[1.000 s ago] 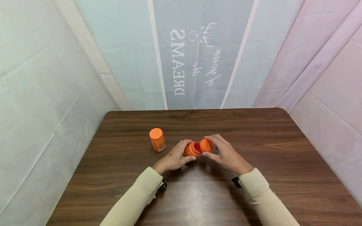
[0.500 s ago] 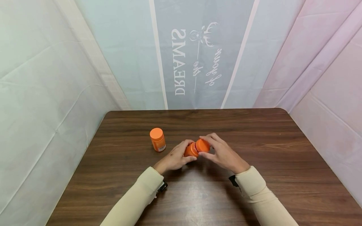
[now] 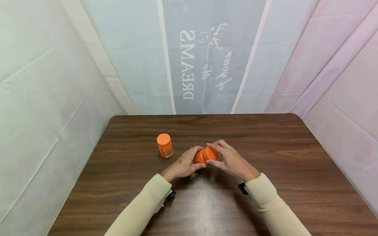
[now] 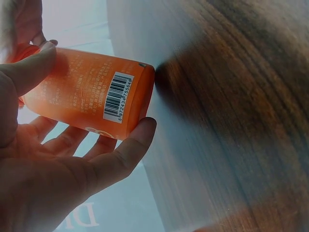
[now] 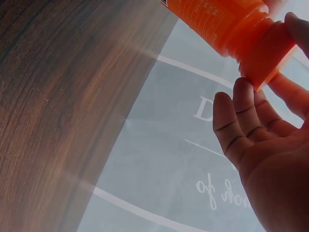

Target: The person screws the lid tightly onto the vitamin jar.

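Observation:
My left hand [image 3: 185,164] grips an orange pill bottle [image 4: 87,89] round its body, tilted with its mouth toward the right. A barcode label shows on its side in the left wrist view. The fingers and thumb of my right hand [image 3: 234,162] pinch an orange screw cap [image 5: 268,53] by its rim. In the right wrist view the cap sits at the bottle's neck, with some neck thread visible beside it. How firmly it is seated I cannot tell. A second orange bottle [image 3: 164,146], capped, stands upright to the left of my left hand.
Both hands work above a dark wood-grain table [image 3: 260,131]. A pale cloth backdrop [image 3: 206,65] with mirrored lettering hangs behind its far edge. White cloth walls [image 3: 44,98] close in on the left and right.
My right hand has brought the cap leftward onto the bottle's mouth, which was uncovered a second ago. The left hand and the standing bottle have hardly moved.

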Motion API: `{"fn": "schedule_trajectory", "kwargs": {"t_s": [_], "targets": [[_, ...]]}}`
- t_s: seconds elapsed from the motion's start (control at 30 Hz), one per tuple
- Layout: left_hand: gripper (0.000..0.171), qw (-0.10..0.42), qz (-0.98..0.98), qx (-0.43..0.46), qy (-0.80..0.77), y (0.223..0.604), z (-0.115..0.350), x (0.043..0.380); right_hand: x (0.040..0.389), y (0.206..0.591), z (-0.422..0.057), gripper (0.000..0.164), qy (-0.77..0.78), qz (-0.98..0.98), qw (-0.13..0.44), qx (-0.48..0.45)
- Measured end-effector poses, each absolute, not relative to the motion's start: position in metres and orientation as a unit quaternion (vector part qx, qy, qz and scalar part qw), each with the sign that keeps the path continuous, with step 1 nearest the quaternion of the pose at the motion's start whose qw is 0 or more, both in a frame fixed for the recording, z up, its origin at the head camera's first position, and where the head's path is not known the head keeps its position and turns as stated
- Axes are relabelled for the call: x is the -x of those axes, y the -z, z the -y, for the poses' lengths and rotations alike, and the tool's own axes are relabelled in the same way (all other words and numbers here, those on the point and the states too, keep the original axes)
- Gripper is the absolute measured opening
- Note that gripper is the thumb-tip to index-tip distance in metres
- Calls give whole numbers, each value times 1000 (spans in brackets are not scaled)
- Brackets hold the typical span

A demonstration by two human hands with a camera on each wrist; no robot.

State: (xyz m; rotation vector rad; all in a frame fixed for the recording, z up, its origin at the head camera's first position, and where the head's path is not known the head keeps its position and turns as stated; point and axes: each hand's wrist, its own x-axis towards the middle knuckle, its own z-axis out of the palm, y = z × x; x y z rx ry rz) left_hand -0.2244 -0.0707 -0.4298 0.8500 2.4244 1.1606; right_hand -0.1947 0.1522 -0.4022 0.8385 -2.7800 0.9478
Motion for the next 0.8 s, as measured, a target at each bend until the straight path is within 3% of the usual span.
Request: {"fn": "schedule_trajectory", "kwargs": {"t_s": [0.8], "targets": [[52, 150, -854, -296, -402, 432, 67, 218, 190, 403, -151, 58, -294, 919, 25, -261]]}}
